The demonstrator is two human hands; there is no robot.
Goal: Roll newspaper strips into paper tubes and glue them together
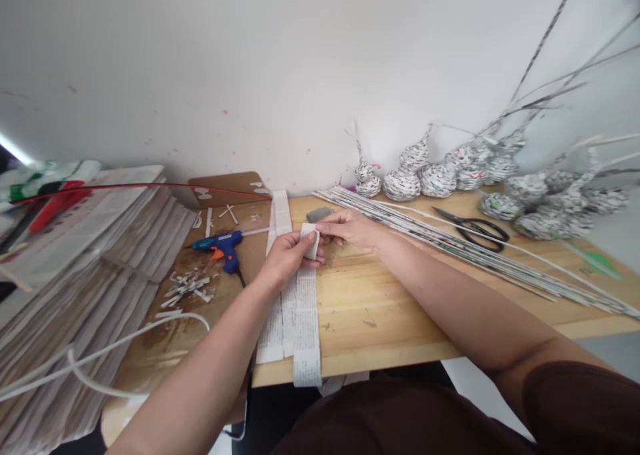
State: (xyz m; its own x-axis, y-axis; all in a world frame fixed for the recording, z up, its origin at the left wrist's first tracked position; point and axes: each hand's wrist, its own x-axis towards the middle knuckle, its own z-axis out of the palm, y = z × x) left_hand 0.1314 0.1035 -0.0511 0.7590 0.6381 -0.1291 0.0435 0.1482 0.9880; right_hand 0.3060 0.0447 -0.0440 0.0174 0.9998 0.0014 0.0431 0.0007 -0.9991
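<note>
A long folded newspaper strip (306, 308) runs from my fingers down past the front edge of the wooden table. Near its far end, my left hand (293, 258) is closed on it, thumb on top. My right hand (347, 229) pinches the top right corner of the same strip; the fingertips of both hands nearly meet. Under and left of it lie more flat newspaper strips (275, 331). A blue glue gun (223, 245) with an orange trigger rests left of my left hand. Just behind my hands is a small grey block (319, 213).
A tall newspaper stack (145, 241) stands at left, with paper scraps (187, 289) beside it. Thin rolled paper sticks (430, 235) cross the right side, near black scissors (475, 230). Woven paper gourd shapes (437, 178) line the wall. A white cable (135, 338) loops at left.
</note>
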